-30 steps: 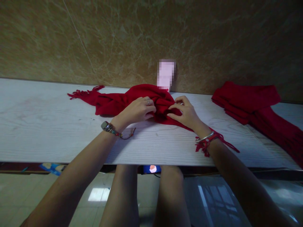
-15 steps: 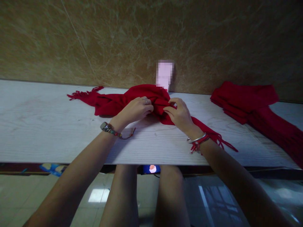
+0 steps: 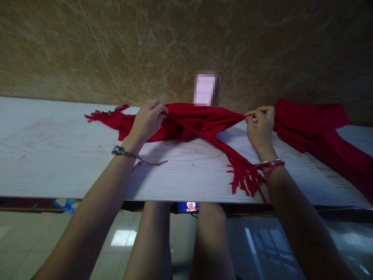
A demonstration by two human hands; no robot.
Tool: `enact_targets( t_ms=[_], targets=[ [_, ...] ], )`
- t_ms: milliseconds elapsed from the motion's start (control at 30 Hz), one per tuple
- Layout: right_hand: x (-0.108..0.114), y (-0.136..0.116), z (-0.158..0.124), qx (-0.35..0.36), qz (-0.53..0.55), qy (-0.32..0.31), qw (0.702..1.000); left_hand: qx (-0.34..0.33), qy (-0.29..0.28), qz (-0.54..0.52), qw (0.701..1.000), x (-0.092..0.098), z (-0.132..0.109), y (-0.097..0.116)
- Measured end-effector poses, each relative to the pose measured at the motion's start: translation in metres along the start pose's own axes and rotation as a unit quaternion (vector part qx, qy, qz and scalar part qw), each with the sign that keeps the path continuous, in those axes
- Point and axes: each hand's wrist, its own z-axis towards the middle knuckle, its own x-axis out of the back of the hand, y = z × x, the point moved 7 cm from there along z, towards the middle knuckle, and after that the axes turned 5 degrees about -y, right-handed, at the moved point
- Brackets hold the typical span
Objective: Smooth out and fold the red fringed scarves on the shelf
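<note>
A red fringed scarf (image 3: 201,120) lies bunched across the white wood-grain table (image 3: 58,163), stretched between my two hands. My left hand (image 3: 150,118) is closed on its left part, fingers curled over the cloth. At the other side, my right hand (image 3: 260,124) pinches a drawn-out corner of the scarf between thumb and fingers. One fringed end points to the far left; the other hangs down toward the table's front edge, near my right wrist. Folds hide part of the cloth under my left hand.
A second red scarf (image 3: 311,120), loosely folded, lies at the right, close to my right hand. A blurred pink card-like thing (image 3: 205,89) leans on the brown marbled wall (image 3: 145,46) behind the scarf. A lit screen (image 3: 188,207) shows below the table edge.
My hands have moved apart, the left to the left and the right to the right. The scarf's middle is now pulled wider, and its right fringed end has swung toward the front.
</note>
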Motion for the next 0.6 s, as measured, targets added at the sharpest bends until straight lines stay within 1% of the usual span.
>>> enact_targets(
  t_ms=[100,167,200,233,333,400,467,533,600],
  targets=[
    [0.004,0.026,0.0,-0.037,-0.034,0.024,0.998,0.049,0.062,0.022,0.997,0.011,-0.006,-0.025],
    [0.003,0.038,-0.001,-0.062,-0.048,0.027,0.997,0.086,0.092,0.04,0.991,0.014,-0.011,-0.039],
    [0.0,0.043,-0.002,-0.073,-0.05,0.022,0.996,0.103,0.093,0.049,0.989,0.013,-0.013,-0.045],
    [-0.004,0.045,-0.003,-0.079,-0.048,0.012,0.996,0.115,0.083,0.056,0.988,0.009,-0.014,-0.049],
    [-0.019,0.044,-0.006,-0.072,-0.031,-0.044,0.996,0.11,0.012,0.059,0.992,-0.012,-0.014,-0.051],
    [-0.026,0.038,-0.007,-0.056,-0.012,-0.081,0.995,0.083,-0.022,0.045,0.995,-0.021,-0.012,-0.043],
    [-0.029,0.026,-0.008,-0.031,0.012,-0.109,0.993,0.047,-0.034,0.024,0.998,-0.021,-0.008,-0.027],
    [-0.03,0.006,-0.009,0.02,0.041,-0.143,0.989,-0.003,-0.046,-0.003,0.999,-0.019,-0.003,-0.003],
    [-0.032,-0.018,-0.012,0.083,0.063,-0.182,0.978,-0.071,-0.083,-0.031,0.994,-0.02,-0.001,0.029]
  ],
)
